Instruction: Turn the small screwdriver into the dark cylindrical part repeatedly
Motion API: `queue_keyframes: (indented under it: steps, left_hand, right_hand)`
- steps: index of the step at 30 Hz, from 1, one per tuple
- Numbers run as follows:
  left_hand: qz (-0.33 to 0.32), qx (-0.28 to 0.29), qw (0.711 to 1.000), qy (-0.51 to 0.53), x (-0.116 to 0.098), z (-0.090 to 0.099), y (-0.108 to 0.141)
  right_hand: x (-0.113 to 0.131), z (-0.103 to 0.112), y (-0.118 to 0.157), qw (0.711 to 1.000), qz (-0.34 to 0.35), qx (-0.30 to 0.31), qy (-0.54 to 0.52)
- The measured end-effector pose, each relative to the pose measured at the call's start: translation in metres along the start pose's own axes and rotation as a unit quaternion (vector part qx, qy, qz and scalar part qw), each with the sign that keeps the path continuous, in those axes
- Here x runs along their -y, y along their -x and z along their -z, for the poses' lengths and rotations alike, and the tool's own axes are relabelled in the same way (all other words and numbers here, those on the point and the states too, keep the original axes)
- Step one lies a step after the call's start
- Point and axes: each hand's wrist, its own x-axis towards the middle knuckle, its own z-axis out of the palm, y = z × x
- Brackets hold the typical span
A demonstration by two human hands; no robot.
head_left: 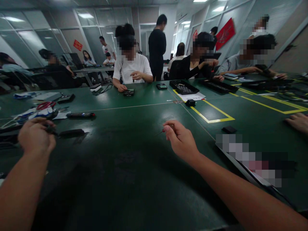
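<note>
My right hand (181, 141) is held above the green table (134, 179), fingers pinched around a small screwdriver (163, 130). Its thin shaft points left and a red part shows at the fingertips; the handle is mostly hidden in the hand. At the left side, my left hand (36, 136) is closed on a small dark object (50, 129), largely covered by the fingers and too dim to name. Just right of that hand lies a flat black piece (72, 132). Behind it rests a dark pen-like tool (81, 115) with a red end.
Cables and papers (44, 109) pile up at the left. Ahead are a small black block (190, 102), a black parts tray (184, 87) and yellow tape (221, 121). Another black block (229, 129) lies right. Co-workers sit opposite; another person's hand (298, 122) rests at the right edge.
</note>
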Motion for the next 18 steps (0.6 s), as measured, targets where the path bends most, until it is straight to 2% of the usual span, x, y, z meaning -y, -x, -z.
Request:
queue_keyframes:
  steps: [1,2,4,5,6,10,13,18]
  left_hand:
    - [0.021,0.014,0.999,0.025,0.004,-0.008,0.006]
    - [0.038,0.056,0.996,0.051,0.007,-0.018,0.015]
    - [0.053,0.184,0.977,0.094,0.012,-0.038,0.043]
    - [0.070,0.228,0.965,0.107,0.013,-0.048,0.060]
    - [0.090,0.278,0.949,0.118,0.013,-0.058,0.078]
    - [0.150,0.416,0.878,0.185,0.012,-0.091,0.145]
    - [0.158,0.472,0.834,0.236,0.013,-0.110,0.180]
    - [0.078,0.517,0.833,0.182,0.026,-0.130,0.211]
  right_hand:
    - [-0.002,-0.001,0.000,1.000,-0.003,-0.011,-0.009]
    - [-0.003,-0.001,-0.001,1.000,-0.005,-0.023,-0.016]
    - [-0.006,-0.003,-0.001,0.999,-0.005,-0.043,-0.024]
    - [-0.007,-0.003,-0.001,0.998,-0.004,-0.050,-0.027]
    - [-0.007,-0.004,-0.001,0.998,-0.003,-0.054,-0.029]
    - [-0.006,-0.003,-0.001,0.997,-0.005,-0.063,-0.049]
    - [-0.002,0.000,0.000,0.995,-0.002,-0.085,-0.046]
    - [0.002,0.003,0.000,0.990,0.020,-0.130,-0.053]
